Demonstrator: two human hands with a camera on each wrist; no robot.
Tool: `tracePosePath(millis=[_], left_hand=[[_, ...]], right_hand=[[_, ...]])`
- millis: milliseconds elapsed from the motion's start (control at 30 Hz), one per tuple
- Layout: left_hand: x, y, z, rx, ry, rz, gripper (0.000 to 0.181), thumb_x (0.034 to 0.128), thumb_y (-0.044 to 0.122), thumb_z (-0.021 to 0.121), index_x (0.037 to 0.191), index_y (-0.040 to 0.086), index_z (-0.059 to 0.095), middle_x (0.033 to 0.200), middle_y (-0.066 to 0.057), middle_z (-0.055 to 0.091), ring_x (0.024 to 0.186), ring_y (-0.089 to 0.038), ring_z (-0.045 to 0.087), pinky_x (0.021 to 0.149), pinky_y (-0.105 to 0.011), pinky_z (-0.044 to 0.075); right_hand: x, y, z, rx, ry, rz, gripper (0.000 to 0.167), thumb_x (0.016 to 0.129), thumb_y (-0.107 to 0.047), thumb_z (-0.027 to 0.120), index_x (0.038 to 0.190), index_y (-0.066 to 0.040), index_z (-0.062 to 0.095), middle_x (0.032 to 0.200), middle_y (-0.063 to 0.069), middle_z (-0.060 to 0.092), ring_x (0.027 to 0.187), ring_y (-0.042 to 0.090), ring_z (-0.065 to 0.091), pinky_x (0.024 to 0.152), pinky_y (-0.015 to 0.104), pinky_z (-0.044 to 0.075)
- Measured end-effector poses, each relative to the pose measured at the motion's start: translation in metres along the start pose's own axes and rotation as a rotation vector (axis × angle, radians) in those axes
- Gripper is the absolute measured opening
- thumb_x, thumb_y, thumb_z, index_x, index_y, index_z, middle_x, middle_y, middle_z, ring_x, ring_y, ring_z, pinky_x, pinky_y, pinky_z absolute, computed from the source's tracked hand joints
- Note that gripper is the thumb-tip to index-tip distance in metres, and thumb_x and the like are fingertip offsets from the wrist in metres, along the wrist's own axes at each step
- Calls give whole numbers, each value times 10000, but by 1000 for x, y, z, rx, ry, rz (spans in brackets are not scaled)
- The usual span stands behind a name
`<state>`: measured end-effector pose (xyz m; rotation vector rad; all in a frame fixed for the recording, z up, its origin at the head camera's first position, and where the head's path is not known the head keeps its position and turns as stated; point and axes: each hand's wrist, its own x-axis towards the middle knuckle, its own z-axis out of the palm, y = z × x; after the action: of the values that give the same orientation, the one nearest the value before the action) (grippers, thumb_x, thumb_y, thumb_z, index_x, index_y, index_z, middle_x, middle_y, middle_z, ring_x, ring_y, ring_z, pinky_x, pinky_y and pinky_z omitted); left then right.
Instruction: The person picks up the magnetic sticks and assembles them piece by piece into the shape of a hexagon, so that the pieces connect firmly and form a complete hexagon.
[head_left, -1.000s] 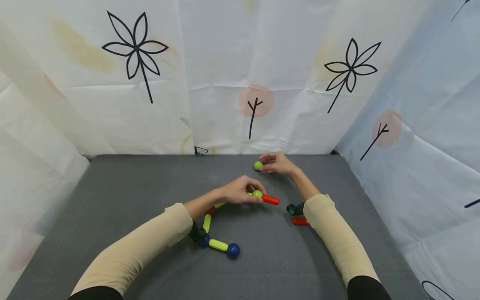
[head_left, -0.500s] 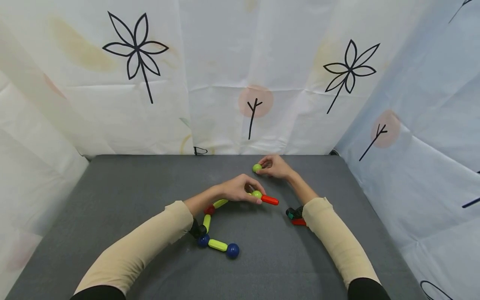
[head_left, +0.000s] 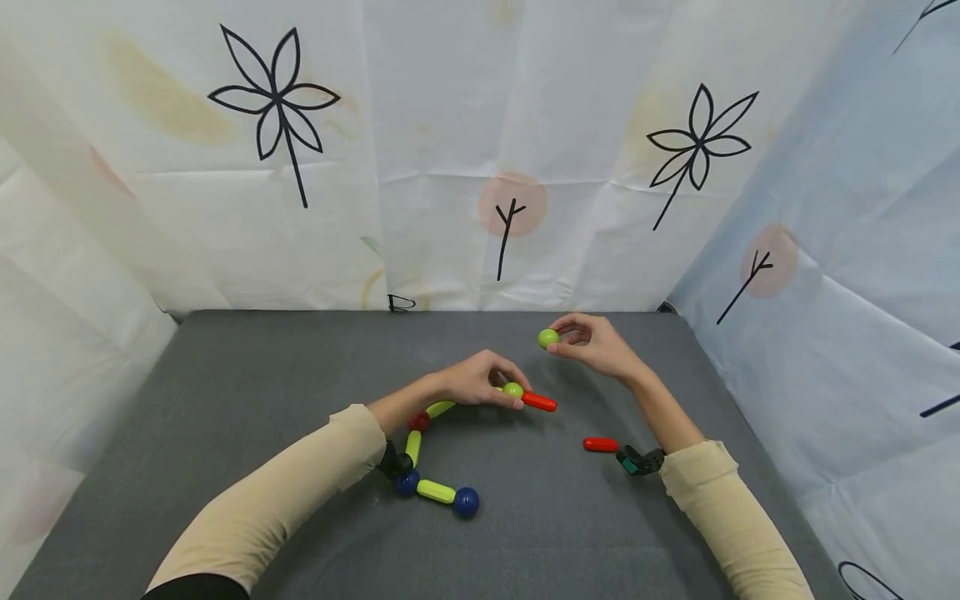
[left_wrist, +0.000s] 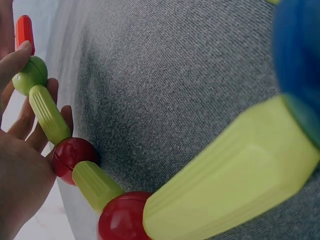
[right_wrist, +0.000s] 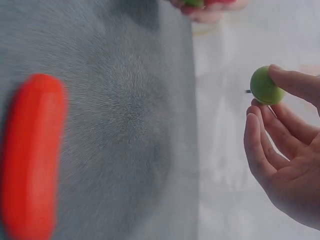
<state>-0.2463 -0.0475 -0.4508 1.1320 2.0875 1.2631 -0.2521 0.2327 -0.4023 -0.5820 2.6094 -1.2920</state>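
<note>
My left hand (head_left: 480,379) pinches a green ball (left_wrist: 31,75) in a chain of toy rods and balls. From that ball a red rod (head_left: 540,402) points to the right. On its other side the chain runs through a yellow-green rod (left_wrist: 49,114), a red ball (left_wrist: 75,159), another short yellow-green rod (left_wrist: 95,185) and a second red ball (left_wrist: 125,219). Farther along, yellow-green rods and blue balls (head_left: 467,502) lie on the table. Farther back, my right hand (head_left: 600,348) pinches a loose green ball (right_wrist: 265,86) between thumb and fingertips, above the table.
A loose red rod (head_left: 601,444) lies on the grey table (head_left: 525,550), beside the right wrist's camera strap (head_left: 640,461). White printed cloth (head_left: 435,125) hangs behind the table and at both sides.
My right fingers closed on the green ball, and the hand has since carried it to the right. The loose red rod is now uncovered by the arm. My left hand stays put.
</note>
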Motion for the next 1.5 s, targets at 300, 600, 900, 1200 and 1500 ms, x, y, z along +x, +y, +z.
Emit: tracePosePath(millis=[300,600,900,1200,1500], left_hand=[[-2,-2,-1,16,19,-31,254,993,176,804,1233,91,798,1297,-95,783,1133,-146,728,1034,-295,590],[-4,-3,-1,24,21,-37,255,997,189,803,1235,98,801,1301,-97,783,1145,-183,746,1032,-314,600],[-5,-2,0,36,36,-33,239,1000,183,799,1222,96,800,1270,-87,791,1145,-163,712,1037,-317,594],[-4,2,11,90,77,-3,222,994,168,801,1203,90,799,1201,-74,803,1001,-117,680,933,-247,546],[7,17,22,90,86,92,254,978,156,825,1218,81,791,1168,-83,813,977,-46,709,900,-226,583]], right_hand=[[-70,-4,-2,-12,9,-23,349,1013,-181,784,1324,-47,701,1288,184,741,1044,181,745,841,272,613],[-100,0,20,19,4,-33,306,988,-143,808,1266,-47,721,1204,178,758,953,129,766,797,280,629],[-98,-1,37,81,-16,-2,334,977,-136,819,1266,-14,708,1205,229,765,962,255,809,804,269,628],[-98,-1,43,141,-6,17,355,971,-128,823,1274,7,698,1146,270,764,927,338,805,781,299,639],[-99,-7,45,175,9,45,380,978,-129,816,1303,12,680,1171,290,745,954,328,807,778,379,653]])
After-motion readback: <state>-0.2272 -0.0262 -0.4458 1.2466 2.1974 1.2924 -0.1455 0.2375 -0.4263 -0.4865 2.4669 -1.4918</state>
